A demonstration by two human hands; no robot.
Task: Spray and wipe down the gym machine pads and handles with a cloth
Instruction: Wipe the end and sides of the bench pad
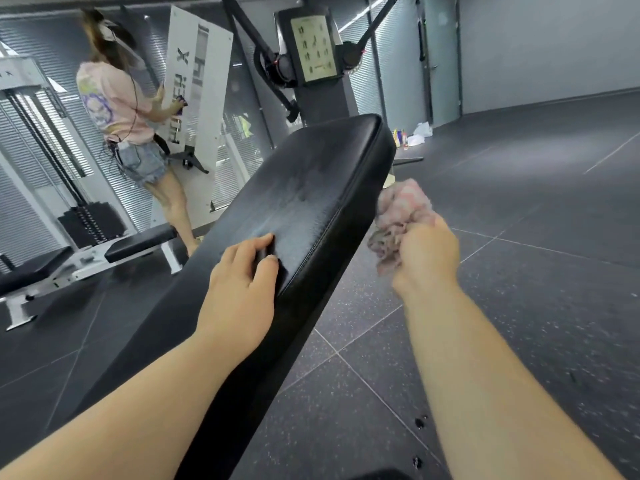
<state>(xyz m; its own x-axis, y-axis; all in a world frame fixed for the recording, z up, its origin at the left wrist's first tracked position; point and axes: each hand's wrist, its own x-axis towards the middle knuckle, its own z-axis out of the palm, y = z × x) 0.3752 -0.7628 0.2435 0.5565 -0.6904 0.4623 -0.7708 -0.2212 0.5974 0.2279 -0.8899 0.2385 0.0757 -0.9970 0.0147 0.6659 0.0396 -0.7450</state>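
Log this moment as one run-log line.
left hand: on bench pad, grip unclear | right hand: grips bunched pink cloth beside pad | pad: damp-looking patch mid-surface

Bench pad (311,202): long, black, glossy vinyl, with a stitched seam running down its right edge. It tilts up and away from the left hand (242,282), which lies on its lower stretch. A dull, streaky haze covers the surface just ahead of that hand's fingertips, towards mid-pad.

Cloth (401,216): pink-and-white check, crumpled into a wad and bunched in the right hand (426,254). Most of it spills out above and ahead of the fingers. It sits just off the pad's right edge; contact can't be made out.
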